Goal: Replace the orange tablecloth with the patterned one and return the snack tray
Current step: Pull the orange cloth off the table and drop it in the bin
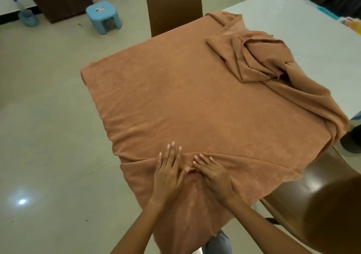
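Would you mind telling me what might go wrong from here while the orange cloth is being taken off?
1. The orange tablecloth is bunched at the far corner; pulling from the near edge, where the left hand and right hand press flat, may drag that heap unevenly.
2. The cloth drapes against the brown chair on the right and could catch there.

Beyond both hands the orange tablecloth [175, 101] lies flat; a bunched fold [257, 62] rises far right; chair back [312, 191] crowds the right hand [213, 173].
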Motion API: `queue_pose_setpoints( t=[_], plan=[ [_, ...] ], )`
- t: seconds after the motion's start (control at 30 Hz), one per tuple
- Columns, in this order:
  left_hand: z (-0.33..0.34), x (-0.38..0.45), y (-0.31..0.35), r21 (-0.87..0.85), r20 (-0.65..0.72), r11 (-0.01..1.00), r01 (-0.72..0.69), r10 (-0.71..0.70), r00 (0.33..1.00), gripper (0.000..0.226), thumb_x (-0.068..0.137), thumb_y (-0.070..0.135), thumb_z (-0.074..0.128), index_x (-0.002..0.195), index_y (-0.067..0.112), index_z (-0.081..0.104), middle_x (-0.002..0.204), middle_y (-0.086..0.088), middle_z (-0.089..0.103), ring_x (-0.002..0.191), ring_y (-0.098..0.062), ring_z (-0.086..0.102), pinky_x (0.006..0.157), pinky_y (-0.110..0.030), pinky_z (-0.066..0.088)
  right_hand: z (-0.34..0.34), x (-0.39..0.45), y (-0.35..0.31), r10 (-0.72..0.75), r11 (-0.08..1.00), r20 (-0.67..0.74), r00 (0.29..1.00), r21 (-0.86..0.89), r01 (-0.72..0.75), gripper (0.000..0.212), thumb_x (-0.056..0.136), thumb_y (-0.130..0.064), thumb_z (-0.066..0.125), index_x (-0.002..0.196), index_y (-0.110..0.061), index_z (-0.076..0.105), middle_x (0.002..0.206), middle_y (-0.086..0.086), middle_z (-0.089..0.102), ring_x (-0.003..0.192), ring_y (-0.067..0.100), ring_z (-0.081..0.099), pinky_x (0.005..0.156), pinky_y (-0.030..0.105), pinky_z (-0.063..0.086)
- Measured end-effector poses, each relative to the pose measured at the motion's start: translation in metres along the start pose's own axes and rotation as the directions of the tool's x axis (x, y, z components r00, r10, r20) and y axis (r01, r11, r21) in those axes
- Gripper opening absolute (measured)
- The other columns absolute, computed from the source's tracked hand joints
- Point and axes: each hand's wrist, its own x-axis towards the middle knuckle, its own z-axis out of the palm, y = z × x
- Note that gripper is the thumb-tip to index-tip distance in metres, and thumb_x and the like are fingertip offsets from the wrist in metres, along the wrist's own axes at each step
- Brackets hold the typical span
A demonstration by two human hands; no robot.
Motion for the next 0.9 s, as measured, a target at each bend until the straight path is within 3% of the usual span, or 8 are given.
queue_pose_setpoints(
  t=[0.1,0.2,0.43,0.53,0.63,0.7,0.77,0.9],
  plan=[
    [0.011,-0.051,-0.012,0.073,0.118,0.995,-0.065,0.056,0.991,0.092,0.086,0.074,0.034,0.152,0.013,0.012,0.159,-0.011,0.006,0.147,-0.023,0.001,0.116,-0.042,0.004,0.002,0.000,0.001,0.022,0.999,-0.037,0.999,0.027,-0.021,0.039,0.070,0.011,0.074,0.104,-0.009,0.073,0.119,0.006,0.066,0.114,0.024,0.060,0.094,0.042,0.051],
    [0.014,-0.065,-0.016,0.151,0.171,0.971,-0.186,0.160,0.972,0.069,0.095,0.061,0.029,0.150,0.021,0.022,0.158,-0.006,0.016,0.147,-0.019,0.008,0.114,-0.041,0.013,0.004,0.005,0.000,0.018,1.000,-0.072,0.997,0.021,-0.017,0.020,0.078,0.000,0.069,0.096,-0.009,0.073,0.116,0.003,0.068,0.112,0.020,0.062,0.091,0.040,0.053],
    [0.011,-0.034,-0.015,0.028,-0.089,0.964,-0.263,0.265,0.960,0.046,0.100,0.031,0.037,0.144,0.018,0.037,0.151,-0.009,0.034,0.142,-0.027,0.025,0.114,-0.047,0.023,-0.004,0.016,-0.002,0.084,0.995,0.027,0.996,0.050,-0.086,0.008,0.088,-0.004,0.062,0.095,-0.004,0.067,0.129,0.011,0.059,0.127,0.024,0.049,0.100,0.048,0.045],
    [0.005,-0.001,-0.013,0.014,-0.202,0.954,-0.301,0.297,0.933,0.045,0.097,0.019,0.046,0.141,0.012,0.042,0.147,-0.009,0.040,0.138,-0.028,0.034,0.111,-0.049,0.031,-0.012,0.011,0.001,0.107,0.969,0.167,0.980,0.202,-0.140,0.030,0.097,-0.037,0.046,0.114,-0.013,0.054,0.154,0.003,0.028,0.143,0.015,0.025,0.118,0.040,0.019],
    [-0.002,0.048,-0.005,-0.017,-0.274,0.947,-0.322,0.305,0.912,0.038,0.096,0.012,0.047,0.132,0.003,0.052,0.140,-0.012,0.048,0.132,-0.027,0.044,0.106,-0.049,0.038,-0.022,0.016,0.011,0.085,0.967,0.290,0.953,0.205,-0.148,0.077,0.087,-0.062,0.048,0.147,-0.025,0.017,0.158,-0.003,0.013,0.145,0.007,0.013,0.119,0.030,0.002],
    [-0.006,0.086,0.006,-0.054,-0.310,0.939,-0.340,0.308,0.899,0.034,0.093,0.009,0.051,0.125,-0.001,0.059,0.132,-0.016,0.055,0.125,-0.030,0.051,0.102,-0.049,0.043,-0.025,0.025,0.021,0.079,0.988,0.236,0.969,0.114,-0.108,0.081,0.085,-0.050,0.062,0.148,-0.023,0.018,0.153,0.002,0.031,0.141,0.012,0.029,0.118,0.033,0.017],
    [-0.007,0.121,0.019,-0.090,-0.298,0.936,-0.339,0.300,0.906,0.033,0.090,0.004,0.057,0.121,-0.002,0.061,0.129,-0.017,0.058,0.121,-0.031,0.054,0.100,-0.051,0.045,-0.027,0.039,0.038,0.099,0.988,0.077,0.992,0.112,-0.107,0.067,0.082,-0.017,0.073,0.140,-0.013,0.041,0.135,0.010,0.055,0.119,0.022,0.057,0.102,0.033,0.043],
    [-0.012,0.190,0.042,-0.141,-0.254,0.954,-0.263,0.222,0.941,0.033,0.090,0.005,0.053,0.121,-0.003,0.060,0.131,-0.018,0.056,0.123,-0.032,0.053,0.105,-0.050,0.039,-0.057,0.096,0.096,0.188,0.980,-0.153,0.970,0.089,-0.176,0.055,0.064,0.020,0.070,0.115,-0.002,0.067,0.113,0.017,0.068,0.099,0.032,0.067,0.086,0.031,0.051]
  ],
)
